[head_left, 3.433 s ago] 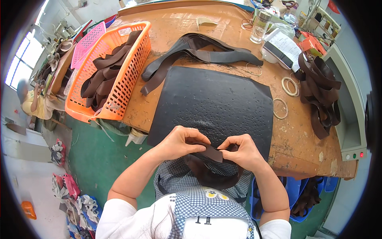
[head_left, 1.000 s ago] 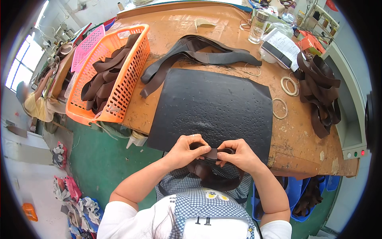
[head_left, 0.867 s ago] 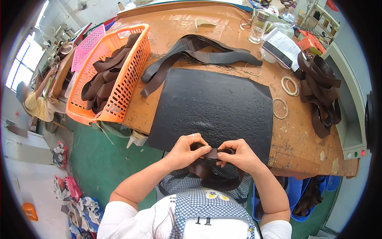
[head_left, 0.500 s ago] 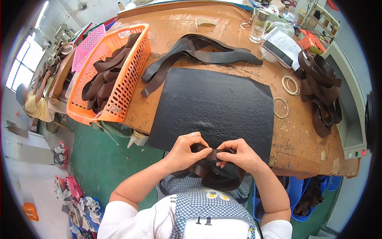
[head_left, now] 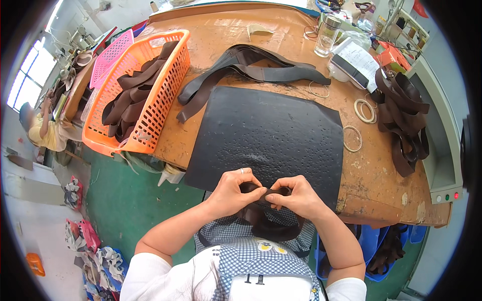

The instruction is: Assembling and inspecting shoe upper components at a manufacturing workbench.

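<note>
Between the left hand [head_left: 230, 189] and right hand [head_left: 297, 197], equally near and both pinching it, a dark brown strap [head_left: 275, 230] runs crosswise, its slack looping below them before a checked apron [head_left: 243, 262].

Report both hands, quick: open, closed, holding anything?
Left hand: closed, pinching the dark brown strip.
Right hand: closed, also pinching the dark brown strip, close beside the left.

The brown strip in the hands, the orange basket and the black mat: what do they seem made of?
Brown strip: perhaps leather or imitation, smooth, slightly shiny, bending in soft loops.
Orange basket: likely moulded plastic, semi-glossy, with regular holes.
Black mat: possibly rubber, mostly dull, pitted.
</note>
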The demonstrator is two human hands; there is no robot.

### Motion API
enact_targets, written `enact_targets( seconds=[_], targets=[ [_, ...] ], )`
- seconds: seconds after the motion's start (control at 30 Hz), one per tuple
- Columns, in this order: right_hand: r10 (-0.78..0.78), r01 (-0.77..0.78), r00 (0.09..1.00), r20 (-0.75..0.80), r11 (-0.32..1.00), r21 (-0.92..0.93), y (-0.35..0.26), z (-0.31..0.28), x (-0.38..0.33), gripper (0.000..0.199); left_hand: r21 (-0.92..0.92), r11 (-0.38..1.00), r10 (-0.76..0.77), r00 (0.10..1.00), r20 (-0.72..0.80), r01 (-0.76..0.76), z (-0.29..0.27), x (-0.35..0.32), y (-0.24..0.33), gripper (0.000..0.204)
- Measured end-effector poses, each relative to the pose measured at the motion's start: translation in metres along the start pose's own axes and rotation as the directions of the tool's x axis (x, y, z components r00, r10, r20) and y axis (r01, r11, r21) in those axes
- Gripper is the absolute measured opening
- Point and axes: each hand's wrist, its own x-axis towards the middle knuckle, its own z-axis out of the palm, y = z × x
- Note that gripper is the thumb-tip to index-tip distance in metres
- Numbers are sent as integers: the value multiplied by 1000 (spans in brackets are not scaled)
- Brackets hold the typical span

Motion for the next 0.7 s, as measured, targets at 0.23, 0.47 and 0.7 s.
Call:
enact_targets(
  seconds=[0.23, 0.47, 0.7],
  targets=[
    [-61, 60, 991, -118, 998, -8, -6, -4, -3, 13, -121, 991, -57, 997, 46, 63, -17, 8, 7, 9],
    [-425, 309, 905, -24, 694, -650, -46, -7, -1, 16, 38, 989, 144, 989, 27, -145, -18, 17, 20, 12],
    [-257, 193, 965, -41, 810, -554, -65, -30, -6, 14, 142, 973, 169, 981, 95, -181, -48, 35, 33, 16]
  ],
)
